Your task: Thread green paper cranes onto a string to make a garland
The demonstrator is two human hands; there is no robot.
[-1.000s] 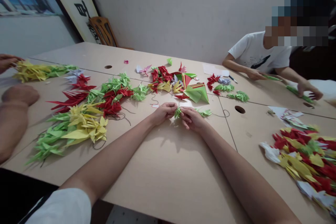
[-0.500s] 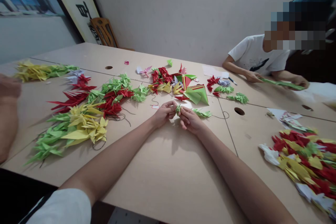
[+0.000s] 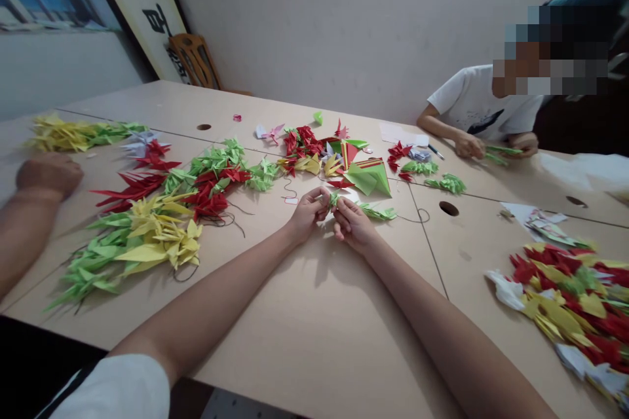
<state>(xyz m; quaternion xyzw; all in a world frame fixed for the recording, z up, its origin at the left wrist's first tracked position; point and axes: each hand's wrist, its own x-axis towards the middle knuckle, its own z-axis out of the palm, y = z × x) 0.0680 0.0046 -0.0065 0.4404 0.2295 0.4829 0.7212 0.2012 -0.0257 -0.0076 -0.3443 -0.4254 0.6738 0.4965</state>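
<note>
Both hands meet over the middle of the counter (image 3: 295, 334). The left hand (image 3: 310, 215) and the right hand (image 3: 358, 228) pinch a small green folded-paper piece (image 3: 334, 200) between their fingertips, the two sets of fingers close together; the fingers hide part of the piece.

From the left, another person's hand (image 3: 49, 177) rests with its fingers curled, near a yellow paper bunch (image 3: 59, 133) that runs into a green one. Nearer the front edge, a leafy green bunch (image 3: 93, 262) lies against a yellow bunch (image 3: 167, 232), with pointed red pieces (image 3: 132, 190) behind. Next come more green folds (image 3: 216, 160) and a red cluster (image 3: 211, 198), where dark thread (image 3: 238, 225) trails out. A small red-edged white tag (image 3: 291, 200) lies just left of the left hand. Beyond the hands sit a red pile (image 3: 304, 139) mixed with yellow and white, and a fanned stack of green sheets (image 3: 368, 178), red and yellow showing at its edges. A green strand (image 3: 378, 211) lies just behind the right hand, with a curl of thread (image 3: 423, 215) to its right. Further right, a pen (image 3: 436, 152) lies near a co-worker in a white shirt (image 3: 484, 105), whose hands hold green paper (image 3: 498, 156). At the far right spreads a large multicoloured heap (image 3: 584, 301).
</note>
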